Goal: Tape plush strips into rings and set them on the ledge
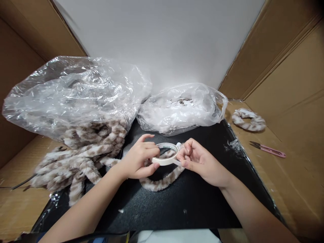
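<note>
My left hand (143,157) grips a roll of white tape (164,161) by its left side, thumb below and fingers above. At the roll's right side, my right hand (193,156) is closed, its fingertips pinching the free end of the tape. Below the roll, a brown-and-white plush strip (162,184) lies curved on the black work surface (152,209). Part of the strip is hidden behind the roll and my hands.
A large clear plastic bag (76,91) with a pile of plush strips (65,165) spilling out stands at left. A second plastic bag (182,108) sits at the back. On the right lie a plush ring (249,124) and pink thread snips (272,151). Cardboard walls (286,84) flank both sides.
</note>
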A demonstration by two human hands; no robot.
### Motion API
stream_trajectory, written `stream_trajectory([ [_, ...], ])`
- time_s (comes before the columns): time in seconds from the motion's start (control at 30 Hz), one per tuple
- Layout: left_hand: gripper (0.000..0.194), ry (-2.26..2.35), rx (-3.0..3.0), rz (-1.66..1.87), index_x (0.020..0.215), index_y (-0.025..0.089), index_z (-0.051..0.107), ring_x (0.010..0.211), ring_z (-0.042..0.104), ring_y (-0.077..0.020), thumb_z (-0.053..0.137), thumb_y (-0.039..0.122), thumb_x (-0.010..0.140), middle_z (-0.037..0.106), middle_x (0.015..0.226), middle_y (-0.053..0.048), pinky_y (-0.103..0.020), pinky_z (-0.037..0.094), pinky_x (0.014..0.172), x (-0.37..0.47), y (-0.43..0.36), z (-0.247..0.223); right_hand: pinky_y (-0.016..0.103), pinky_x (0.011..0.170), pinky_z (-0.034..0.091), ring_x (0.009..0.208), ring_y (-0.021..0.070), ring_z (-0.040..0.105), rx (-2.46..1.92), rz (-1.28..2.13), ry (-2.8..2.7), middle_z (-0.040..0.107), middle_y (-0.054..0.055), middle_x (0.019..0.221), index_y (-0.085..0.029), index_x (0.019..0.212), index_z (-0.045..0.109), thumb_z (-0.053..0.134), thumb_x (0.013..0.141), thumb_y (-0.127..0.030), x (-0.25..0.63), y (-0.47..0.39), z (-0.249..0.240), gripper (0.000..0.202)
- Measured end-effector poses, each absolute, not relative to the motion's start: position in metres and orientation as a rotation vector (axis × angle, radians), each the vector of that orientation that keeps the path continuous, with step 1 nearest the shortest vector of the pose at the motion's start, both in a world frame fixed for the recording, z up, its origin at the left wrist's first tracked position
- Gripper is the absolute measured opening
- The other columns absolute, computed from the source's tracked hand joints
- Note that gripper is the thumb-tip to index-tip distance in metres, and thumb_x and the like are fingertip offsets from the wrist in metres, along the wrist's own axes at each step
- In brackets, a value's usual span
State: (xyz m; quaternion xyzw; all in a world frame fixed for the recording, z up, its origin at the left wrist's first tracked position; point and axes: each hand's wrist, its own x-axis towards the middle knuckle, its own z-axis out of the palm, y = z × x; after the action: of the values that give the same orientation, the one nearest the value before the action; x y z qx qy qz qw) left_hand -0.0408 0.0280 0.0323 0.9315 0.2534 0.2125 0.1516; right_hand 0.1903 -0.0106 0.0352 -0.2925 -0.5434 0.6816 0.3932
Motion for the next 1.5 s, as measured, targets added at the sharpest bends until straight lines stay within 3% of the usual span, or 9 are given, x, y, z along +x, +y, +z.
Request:
stream_trajectory([
  [0.23, 0.026, 0.855, 2.684, 0.639, 0.072, 0.019, 0.051, 0.06, 0.048, -0.015, 0.045, 0.037, 0.089, 0.052, 0.062, 0.002, -0.038, 0.03, 0.076, -0.052, 0.041, 0.033, 0.022, 0.06, 0.034, 0.066, 0.0087, 0.039, -0.613, 1.907, -1.301, 0.049, -0.003, 0.078, -0.023, 0.084, 0.036, 0.072, 0.083, -0.037, 0.194, -0.016, 0.041, 0.039],
  [0.5, 0.03, 1.026, 2.78, 0.621, 0.07, 0.019, 0.046, 0.063, 0.047, -0.0167, 0.034, 0.03, 0.095, 0.053, 0.063, 0.0, -0.037, 0.025, 0.072, -0.048, 0.039, 0.039, 0.022, 0.06, 0.032, 0.065, 0.0092, 0.036, -0.576, 1.933, -1.354, 0.048, -0.003, 0.078, -0.022, 0.082, 0.037, 0.071, 0.084, -0.034, 0.209, -0.015, 0.049, 0.036],
  [0.73, 0.027, 1.135, 2.904, 0.616, 0.071, 0.018, 0.048, 0.063, 0.047, -0.017, 0.037, 0.026, 0.094, 0.058, 0.065, 0.0, -0.037, 0.024, 0.069, -0.042, 0.033, 0.042, 0.023, 0.061, 0.034, 0.066, 0.0098, 0.038, -0.579, 1.943, -1.446, 0.047, -0.002, 0.077, -0.022, 0.08, 0.036, 0.069, 0.084, -0.034, 0.208, -0.018, 0.054, 0.035],
  [0.83, 0.023, 1.221, 2.928, 0.706, 0.073, 0.019, 0.053, 0.062, 0.047, -0.0173, 0.042, 0.023, 0.092, 0.059, 0.062, 0.0, -0.036, 0.025, 0.068, -0.044, 0.032, 0.041, 0.025, 0.064, 0.035, 0.07, 0.0113, 0.04, -0.815, 1.663, -1.615, 0.047, -0.001, 0.081, -0.022, 0.087, 0.041, 0.066, 0.085, -0.033, 0.215, -0.014, 0.055, 0.027],
  [1.0, 0.015, 1.452, 2.994, 0.841, 0.078, 0.02, 0.057, 0.065, 0.05, -0.0191, 0.047, 0.02, 0.09, 0.063, 0.066, -0.001, -0.037, 0.026, 0.07, -0.044, 0.029, 0.038, 0.025, 0.054, 0.03, 0.057, 0.0107, 0.031, -1.28, 0.873, -1.538, 0.032, -0.007, 0.064, -0.022, 0.081, 0.044, 0.06, 0.087, -0.035, 0.219, -0.011, 0.057, 0.021],
  [1.2, 0.012, 1.426, 3.097, 0.909, 0.08, 0.02, 0.058, 0.066, 0.05, -0.019, 0.05, 0.021, 0.09, 0.062, 0.066, 0.0, -0.037, 0.026, 0.069, -0.03, 0.017, 0.042, 0.038, 0.079, 0.037, 0.085, 0.0203, 0.053, -1.345, 0.389, -1.987, 0.06, 0.002, 0.087, -0.02, 0.088, 0.058, 0.066, 0.078, -0.031, 0.184, -0.009, 0.07, 0.017],
  [1.33, 0.015, 1.43, 3.075, 0.893, 0.079, 0.02, 0.056, 0.065, 0.048, -0.0191, 0.047, 0.021, 0.091, 0.061, 0.065, -0.001, -0.038, 0.025, 0.068, -0.023, 0.01, 0.046, 0.044, 0.084, 0.032, 0.088, 0.0236, 0.053, -1.328, 0.104, -2.329, 0.064, 0.005, 0.09, -0.018, 0.083, 0.061, 0.062, 0.081, -0.034, 0.159, -0.001, 0.078, 0.016],
  [1.5, 0.02, 1.426, 2.806, 0.797, 0.08, 0.019, 0.054, 0.068, 0.048, -0.0186, 0.041, 0.021, 0.095, 0.059, 0.067, -0.001, -0.037, 0.025, 0.068, -0.023, 0.003, 0.054, 0.048, 0.087, 0.027, 0.086, 0.0226, 0.05, -1.186, -0.217, -2.48, 0.064, 0.005, 0.085, -0.018, 0.074, 0.059, 0.052, 0.085, -0.019, 0.154, 0.004, 0.081, 0.014],
])
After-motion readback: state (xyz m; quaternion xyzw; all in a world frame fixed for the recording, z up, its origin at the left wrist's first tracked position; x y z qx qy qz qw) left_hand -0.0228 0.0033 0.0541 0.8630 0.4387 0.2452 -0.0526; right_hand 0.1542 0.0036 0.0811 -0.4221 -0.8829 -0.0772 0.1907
